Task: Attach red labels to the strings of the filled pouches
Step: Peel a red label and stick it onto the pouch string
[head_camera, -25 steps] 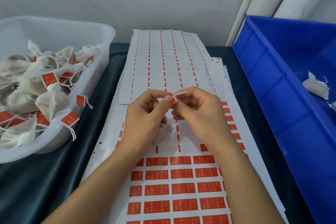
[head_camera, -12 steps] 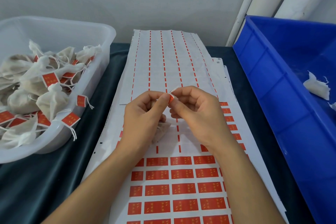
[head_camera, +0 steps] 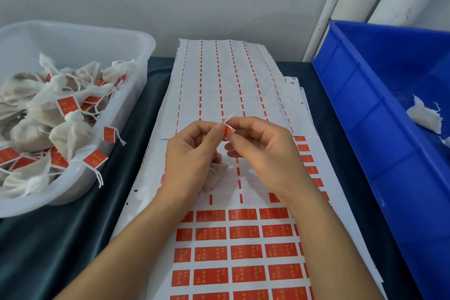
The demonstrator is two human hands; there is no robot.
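Over the sticker sheet (head_camera: 243, 251), my left hand (head_camera: 192, 153) and my right hand (head_camera: 265, 151) meet fingertip to fingertip. Between them sits a small red label (head_camera: 228, 131), folded around the white string (head_camera: 229, 118) whose ends poke up above it. Both hands pinch the label. A filled beige pouch (head_camera: 215, 174) hangs below my left palm, partly hidden by it. The sheet's near rows hold several red labels; its far part shows only peeled backing with red dashes.
A translucent white tub (head_camera: 102, 39) at the left holds several labelled pouches (head_camera: 68, 134). A blue crate (head_camera: 365, 117) at the right holds an unlabelled white pouch (head_camera: 425, 117). Dark cloth (head_camera: 60, 238) covers the table. A wall and white pipes stand behind.
The hands have stayed nearly in place; the label has been turned and folded further, so more of its red face and white edge shows, and the string ends have swung from rightward to upward.
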